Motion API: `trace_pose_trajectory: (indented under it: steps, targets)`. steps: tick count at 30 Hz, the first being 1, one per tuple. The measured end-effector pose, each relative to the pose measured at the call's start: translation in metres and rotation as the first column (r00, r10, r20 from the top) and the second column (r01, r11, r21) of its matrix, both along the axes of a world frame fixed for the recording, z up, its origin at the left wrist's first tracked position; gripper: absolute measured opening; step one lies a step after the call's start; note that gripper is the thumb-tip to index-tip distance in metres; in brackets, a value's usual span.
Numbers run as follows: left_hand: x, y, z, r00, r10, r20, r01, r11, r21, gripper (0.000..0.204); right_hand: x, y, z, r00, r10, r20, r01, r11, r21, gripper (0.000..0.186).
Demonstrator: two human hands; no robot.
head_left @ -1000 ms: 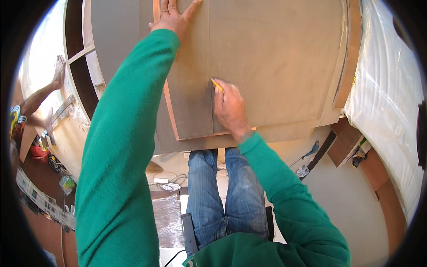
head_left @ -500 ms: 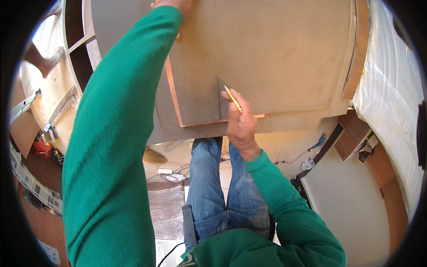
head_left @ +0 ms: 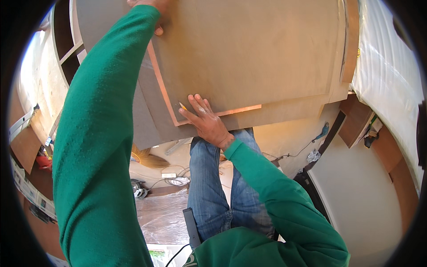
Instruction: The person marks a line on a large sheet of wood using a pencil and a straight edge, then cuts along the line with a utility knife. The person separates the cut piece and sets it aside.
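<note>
A large grey-brown panel [head_left: 249,53] lies in front of me on a wider board of similar colour [head_left: 142,100]. A pale orange strip [head_left: 160,82] shows along the panel's left and near edges. My left hand [head_left: 153,9] rests at the panel's far left edge, thumb apart from the fingers; the frame's top cuts off part of it. Near the front left corner my right hand [head_left: 208,121] lies palm down with fingers spread. A yellow pencil [head_left: 183,106] is tucked in it, its tip pointing away to the left; most of the pencil is hidden under the hand.
Clear plastic sheeting [head_left: 387,66] hangs at the right. Below the board are a broom head [head_left: 149,158], cables [head_left: 182,171] and a plastic-wrapped board [head_left: 164,209]. A blue-handled tool [head_left: 322,131] lies on the floor at the right. Shelving [head_left: 64,40] stands at the left.
My right hand has moved left from the panel's middle and flattened near its corner, the pencil now tucked low. More of the orange strip shows. A dark line on the panel no longer shows.
</note>
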State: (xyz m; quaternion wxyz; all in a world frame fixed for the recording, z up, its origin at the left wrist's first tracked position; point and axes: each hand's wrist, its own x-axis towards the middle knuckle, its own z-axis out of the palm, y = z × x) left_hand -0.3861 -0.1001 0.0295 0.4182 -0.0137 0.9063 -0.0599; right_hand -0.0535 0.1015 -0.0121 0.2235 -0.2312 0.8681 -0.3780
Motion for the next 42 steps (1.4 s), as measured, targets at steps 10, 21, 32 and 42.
trace_pose_trajectory:
  steps: [10, 21, 32, 42]
  targets:
    - [0.051, -0.04, -0.045, 0.789, -0.279, -0.547, 0.403, 0.908, 0.119, 0.114, 0.005, -0.004, -0.008, 0.998, -0.052, -0.023, 0.051, 0.998, -0.041, 0.054]
    - [0.161, -0.023, -0.045, 0.918, 0.035, -0.394, 0.158, 0.881, 0.446, 0.102, 0.007, 0.003, -0.013, 0.999, -0.04, 0.012, 0.041, 0.995, -0.089, 0.053]
    - [0.174, 0.012, -0.035, 0.974, 0.01, -0.225, 0.057, 0.956, 0.286, 0.173, -0.005, 0.042, 0.044, 0.916, -0.402, -0.011, 0.39, 0.895, -0.215, 0.031]
    - [0.174, 0.021, -0.035, 0.984, 0.052, -0.173, -0.011, 0.972, 0.234, 0.169, 0.023, 0.05, 0.028, 0.705, -0.682, 0.193, 0.687, 0.725, 0.049, 0.016]
